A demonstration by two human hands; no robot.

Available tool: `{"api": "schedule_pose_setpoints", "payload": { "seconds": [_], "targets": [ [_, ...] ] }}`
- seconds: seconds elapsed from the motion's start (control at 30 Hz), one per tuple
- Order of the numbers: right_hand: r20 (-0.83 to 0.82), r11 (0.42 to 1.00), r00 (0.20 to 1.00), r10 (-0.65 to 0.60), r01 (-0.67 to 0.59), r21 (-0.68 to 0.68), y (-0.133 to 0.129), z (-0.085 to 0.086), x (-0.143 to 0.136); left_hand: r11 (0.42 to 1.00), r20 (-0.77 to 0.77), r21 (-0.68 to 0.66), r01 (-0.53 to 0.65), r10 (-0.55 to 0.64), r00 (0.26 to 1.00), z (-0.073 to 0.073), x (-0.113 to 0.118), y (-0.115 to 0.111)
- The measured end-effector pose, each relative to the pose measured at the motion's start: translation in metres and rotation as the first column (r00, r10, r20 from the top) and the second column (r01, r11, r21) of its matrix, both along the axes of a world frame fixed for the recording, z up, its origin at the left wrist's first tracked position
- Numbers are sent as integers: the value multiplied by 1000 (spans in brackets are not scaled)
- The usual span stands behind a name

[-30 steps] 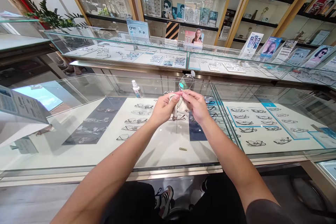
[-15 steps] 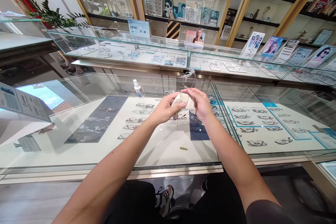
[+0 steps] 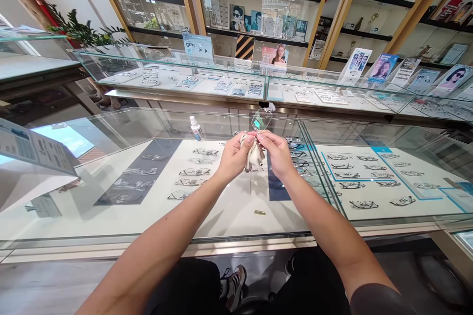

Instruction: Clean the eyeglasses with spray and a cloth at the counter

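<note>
Above the glass counter, a pair of eyeglasses [image 3: 262, 119] rises beyond my fingertips, one clear lens showing a greenish reflection. A pale cleaning cloth [image 3: 255, 158] is bunched and hangs between my hands. My left hand [image 3: 235, 155] is closed on the cloth, its thumb and fingers pinched together near the glasses. At the lower edge of the visible lens, the fingers of my right hand [image 3: 276, 151] pinch the frame. The cloth and my fingers hide the rest of the glasses.
A white spray bottle [image 3: 196, 129] stands on the glass counter [image 3: 218, 238] beyond my left hand. Rows of spectacle frames [image 3: 194, 172] lie inside the case, with a small gold bar [image 3: 259, 212] nearer me. A leaning leaflet [image 3: 40, 145] is at the left.
The cloth, earlier wrapped around part of the glasses in both hands, now hangs bunched below my fingers. A lens now stands exposed above them, and my hands have turned and drawn together.
</note>
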State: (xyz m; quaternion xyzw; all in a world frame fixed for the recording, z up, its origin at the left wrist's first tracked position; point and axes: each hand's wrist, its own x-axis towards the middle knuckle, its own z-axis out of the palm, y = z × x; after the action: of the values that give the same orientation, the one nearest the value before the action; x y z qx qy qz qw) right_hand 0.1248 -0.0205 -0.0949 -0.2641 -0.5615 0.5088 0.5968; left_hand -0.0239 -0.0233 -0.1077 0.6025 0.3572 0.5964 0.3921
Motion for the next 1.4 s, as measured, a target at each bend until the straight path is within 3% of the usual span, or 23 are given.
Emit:
{"api": "schedule_pose_setpoints", "payload": {
  "seconds": [0.1, 0.2, 0.37, 0.47, 0.7, 0.9, 1.07, 1.2, 1.3, 1.4],
  "targets": [
    [-51, 999, 999, 14, -16, -40, 2, 1, 3, 999, -25, -18, 49, -49, 998, 0, -2, 2],
    [-94, 992, 995, 17, -29, -126, 6, 3, 6, 984, -50, -40, 175, -177, 983, 1, -5, 3],
    [-140, 977, 990, -20, -11, -214, 12, 3, 10, 922, -18, -135, 364, -369, 929, 2, -8, 2],
    [-152, 973, 988, -33, -3, -232, 15, 2, 11, 895, 1, -163, 414, -420, 908, 1, -7, 0],
    [-180, 967, 984, -7, -40, -252, 12, -2, 2, 971, -5, -101, 215, -217, 976, -3, 0, 3],
    [-142, 964, 989, 39, -75, -256, 3, -1, -5, 994, -2, -63, 87, -88, 996, -7, 1, 2],
    [-118, 972, 992, 39, -65, -224, 3, 1, -2, 998, 10, -13, 61, -60, 998, -5, 0, 2],
    [-191, 969, 979, 73, -116, -221, 6, 3, 3, 974, 70, -88, 207, -201, 977, -5, -5, 6],
    [-242, 962, 964, 113, -166, -214, 8, 4, 7, 890, 160, -195, 412, -385, 909, -4, -9, 6],
    [-244, 967, 965, 98, -150, -208, 11, 6, 12, 850, 230, -235, 472, -423, 877, -1, -10, 5]
  ]
}}
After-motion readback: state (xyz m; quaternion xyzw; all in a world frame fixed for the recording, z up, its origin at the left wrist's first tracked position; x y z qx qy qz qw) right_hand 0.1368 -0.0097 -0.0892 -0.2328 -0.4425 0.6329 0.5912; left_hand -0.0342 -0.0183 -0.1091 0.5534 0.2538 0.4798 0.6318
